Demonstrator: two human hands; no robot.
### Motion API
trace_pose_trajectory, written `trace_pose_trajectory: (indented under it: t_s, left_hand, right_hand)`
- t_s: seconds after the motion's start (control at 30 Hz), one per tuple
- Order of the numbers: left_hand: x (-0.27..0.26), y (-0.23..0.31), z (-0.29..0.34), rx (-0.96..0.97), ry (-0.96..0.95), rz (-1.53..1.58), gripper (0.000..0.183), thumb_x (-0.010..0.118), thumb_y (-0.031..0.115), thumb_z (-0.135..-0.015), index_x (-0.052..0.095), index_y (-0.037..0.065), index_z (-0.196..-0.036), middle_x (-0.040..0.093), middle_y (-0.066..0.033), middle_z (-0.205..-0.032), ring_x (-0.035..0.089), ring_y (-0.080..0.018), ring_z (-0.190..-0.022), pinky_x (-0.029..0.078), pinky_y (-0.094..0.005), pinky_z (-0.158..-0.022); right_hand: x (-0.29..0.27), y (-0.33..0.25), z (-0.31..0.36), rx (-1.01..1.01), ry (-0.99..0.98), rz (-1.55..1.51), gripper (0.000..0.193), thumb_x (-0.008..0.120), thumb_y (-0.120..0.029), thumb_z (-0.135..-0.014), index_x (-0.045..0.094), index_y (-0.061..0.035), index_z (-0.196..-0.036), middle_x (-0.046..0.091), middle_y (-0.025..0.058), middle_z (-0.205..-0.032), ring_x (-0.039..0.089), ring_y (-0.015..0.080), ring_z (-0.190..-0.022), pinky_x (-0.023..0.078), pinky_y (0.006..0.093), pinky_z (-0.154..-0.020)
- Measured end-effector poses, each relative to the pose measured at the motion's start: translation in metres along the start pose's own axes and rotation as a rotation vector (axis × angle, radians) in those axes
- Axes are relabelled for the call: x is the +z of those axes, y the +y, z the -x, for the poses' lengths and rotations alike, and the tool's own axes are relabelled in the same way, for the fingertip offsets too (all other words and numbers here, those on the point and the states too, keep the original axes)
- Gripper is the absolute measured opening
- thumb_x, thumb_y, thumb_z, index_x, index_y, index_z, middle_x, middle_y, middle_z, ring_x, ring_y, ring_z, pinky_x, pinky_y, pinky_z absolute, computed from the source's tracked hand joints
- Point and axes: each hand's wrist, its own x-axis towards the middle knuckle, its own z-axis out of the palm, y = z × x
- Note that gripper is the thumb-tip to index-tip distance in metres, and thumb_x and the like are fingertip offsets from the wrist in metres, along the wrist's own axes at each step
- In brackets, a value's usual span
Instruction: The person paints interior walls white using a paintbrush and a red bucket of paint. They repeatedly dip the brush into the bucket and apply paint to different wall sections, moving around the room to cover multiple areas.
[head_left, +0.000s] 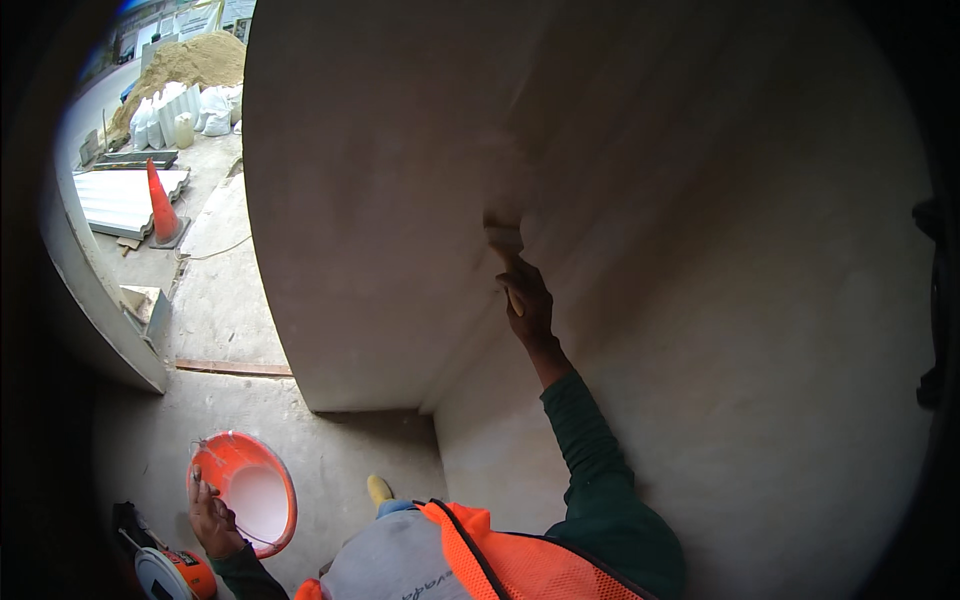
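Observation:
My right hand [531, 300], arm stretched forward, is closed round the wooden handle of a wide paintbrush [506, 238]. The bristles meet the plastered wall [390, 230] in front of me, where it lies in shadow. Low on the left, my left hand [212, 520] is at the rim of an orange bucket [288, 495] with whitish liquid [258, 503] inside. A thin wire handle runs from that hand across the bucket's near side, and the fingers appear hooked round it. Part of the grip is hidden.
An orange and white pail [190, 572] stands at the lower left beside the bucket. To the left, a doorway with a wooden strip [232, 369] at its sill opens outside. Out there are a traffic cone [161, 203], corrugated sheets [125, 200], white sacks [215, 110] and a sand pile [200, 60].

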Motion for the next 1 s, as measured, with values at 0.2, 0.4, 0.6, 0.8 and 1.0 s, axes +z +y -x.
trace_pose_trajectory:
  t_s: [0.2, 0.4, 0.6, 0.8, 1.0]
  left_hand:
    - [0.002, -0.001, -0.005, 0.001, -0.004, -0.064, 0.045, 0.06, 0.026, -0.101, 0.059, 0.007, -0.142, 0.058, 0.0057, -0.084, 0.036, 0.0027, -0.047, 0.025, -0.0156, -0.038]
    - [0.01, -0.001, -0.002, -0.039, -0.015, 0.013, 0.052, 0.059, 0.021, -0.102, 0.048, 0.003, -0.15, 0.054, 0.0038, -0.086, 0.035, 0.0028, -0.049, 0.025, -0.0157, -0.04]
    - [0.005, -0.005, 0.002, -0.042, -0.037, 0.014, 0.054, 0.058, 0.02, -0.103, 0.045, 0.003, -0.152, 0.055, 0.0038, -0.087, 0.035, 0.0035, -0.049, 0.025, -0.0152, -0.04]
    - [-0.006, -0.015, -0.005, -0.066, 0.0, -0.024, 0.052, 0.058, 0.02, -0.103, 0.047, 0.002, -0.151, 0.057, 0.0038, -0.087, 0.035, 0.003, -0.048, 0.025, -0.0155, -0.041]
    - [-0.014, -0.024, -0.016, -0.002, -0.033, -0.119, 0.049, 0.057, 0.021, -0.103, 0.051, 0.004, -0.149, 0.058, 0.0035, -0.089, 0.04, 0.0015, -0.051, 0.028, -0.0158, -0.043]
  right_hand:
    - [0.032, 0.0, 0.067, 0.097, -0.408, -0.117, 0.031, 0.076, 0.005, -0.079, 0.07, -0.0126, -0.103, 0.069, 0.011, -0.115, 0.066, 0.0318, -0.113, 0.057, 0.0417, -0.092]
    - [-0.1, -0.008, -0.137, -0.225, 0.253, 0.003, 0.025, 0.075, 0.007, -0.083, 0.071, -0.0097, -0.101, 0.071, 0.0141, -0.109, 0.071, 0.0313, -0.101, 0.059, 0.0397, -0.086]
    - [-0.038, -0.006, -0.054, -0.112, 0.017, 0.058, 0.042, 0.073, 0.011, -0.073, 0.07, -0.0117, -0.109, 0.067, 0.0169, -0.124, 0.063, 0.0368, -0.12, 0.057, 0.0443, -0.095]
    - [0.074, 0.022, 0.147, 0.252, -0.473, -0.102, 0.031, 0.075, 0.008, -0.078, 0.07, -0.0115, -0.102, 0.069, 0.0134, -0.114, 0.067, 0.0345, -0.109, 0.056, 0.0415, -0.093]
    - [0.018, 0.042, 0.053, 0.211, 0.206, -0.044, 0.019, 0.078, -0.001, -0.085, 0.074, -0.0098, -0.102, 0.071, 0.0166, -0.116, 0.069, 0.0333, -0.11, 0.058, 0.0407, -0.093]
